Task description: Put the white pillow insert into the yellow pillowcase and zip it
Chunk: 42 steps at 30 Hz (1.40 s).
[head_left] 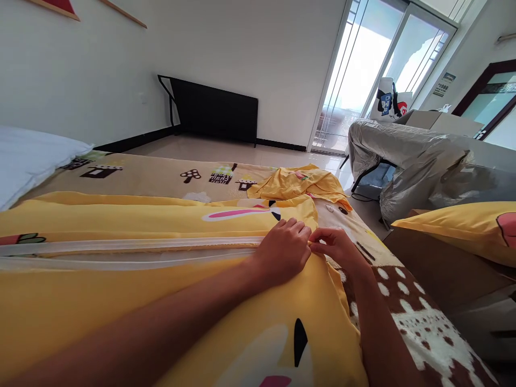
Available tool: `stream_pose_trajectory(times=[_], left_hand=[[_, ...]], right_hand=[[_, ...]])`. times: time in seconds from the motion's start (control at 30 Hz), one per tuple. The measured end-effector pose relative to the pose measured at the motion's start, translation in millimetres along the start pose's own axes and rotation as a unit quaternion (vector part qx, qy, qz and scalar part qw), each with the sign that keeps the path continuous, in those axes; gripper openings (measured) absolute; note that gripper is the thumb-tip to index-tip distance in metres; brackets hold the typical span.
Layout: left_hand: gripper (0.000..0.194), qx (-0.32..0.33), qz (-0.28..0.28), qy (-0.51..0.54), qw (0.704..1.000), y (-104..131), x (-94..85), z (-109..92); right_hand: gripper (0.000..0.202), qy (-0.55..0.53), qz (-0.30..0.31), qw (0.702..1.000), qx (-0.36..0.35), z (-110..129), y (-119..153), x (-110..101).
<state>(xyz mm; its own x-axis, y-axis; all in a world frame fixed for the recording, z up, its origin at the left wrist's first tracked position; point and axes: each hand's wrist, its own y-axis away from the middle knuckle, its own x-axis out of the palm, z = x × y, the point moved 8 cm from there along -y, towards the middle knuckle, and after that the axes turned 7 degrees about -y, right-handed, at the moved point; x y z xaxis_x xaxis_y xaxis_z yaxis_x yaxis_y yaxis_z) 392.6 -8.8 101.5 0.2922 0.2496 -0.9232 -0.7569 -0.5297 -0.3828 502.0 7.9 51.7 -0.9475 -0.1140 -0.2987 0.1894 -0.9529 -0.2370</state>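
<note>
A yellow fabric cover (226,301) with rabbit and carrot prints lies across the bed, with a long white zipper (133,244) running along it. The zipper's two sides are parted on the left and come together near my hands. My left hand (284,250) is closed on the cover at the zipper's right end; its fingertips are mostly hidden. Close beside it, my right hand (332,244) pinches the cover's edge at the corner. Whether a zipper pull is between the fingers is hidden.
Beyond the cover lies a crumpled yellow cloth (302,183) on the patterned blanket (161,174). A white pillow (36,156) sits at far left, a yellow pillow (467,228) at right. Plastic-wrapped furniture (423,150) stands by the glass door, and a black panel (213,110) leans near the wall.
</note>
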Motion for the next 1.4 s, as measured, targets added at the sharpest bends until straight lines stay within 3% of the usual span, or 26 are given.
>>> stream_pose_trajectory(times=[0.23, 0.4, 0.5, 0.63, 0.9, 1.13, 1.4], left_hand=[[0.02, -0.074, 0.033, 0.092, 0.992, -1, 3.6, 11], [0.016, -0.114, 0.022, 0.173, 0.978, -1, 2.3, 21], [0.017, -0.099, -0.009, 0.152, 0.983, 1, -0.6, 21], [0.021, -0.067, -0.043, 0.113, 0.99, 4, -4.2, 17], [0.017, -0.028, -0.037, 0.066, 0.997, 5, -6.3, 10], [0.022, 0.009, -0.041, 0.002, 0.999, 6, -9.0, 0], [0.019, -0.072, -0.037, 0.128, 0.988, 4, -5.9, 16]], right_hand=[[0.022, -0.033, 0.01, 0.999, -0.018, 3, -1, 1], [0.017, 0.136, -0.035, 0.989, -0.048, 29, 7, 1], [0.013, 0.221, -0.056, 0.971, -0.069, 45, 11, 5], [0.013, 0.247, -0.06, 0.965, -0.064, 51, 13, 7], [0.013, 0.206, -0.089, 0.974, -0.03, 46, 13, 1], [0.014, 0.1, -0.122, 0.987, -0.003, 32, 7, -5], [0.01, 0.014, -0.1, 0.995, 0.01, 22, 5, -6]])
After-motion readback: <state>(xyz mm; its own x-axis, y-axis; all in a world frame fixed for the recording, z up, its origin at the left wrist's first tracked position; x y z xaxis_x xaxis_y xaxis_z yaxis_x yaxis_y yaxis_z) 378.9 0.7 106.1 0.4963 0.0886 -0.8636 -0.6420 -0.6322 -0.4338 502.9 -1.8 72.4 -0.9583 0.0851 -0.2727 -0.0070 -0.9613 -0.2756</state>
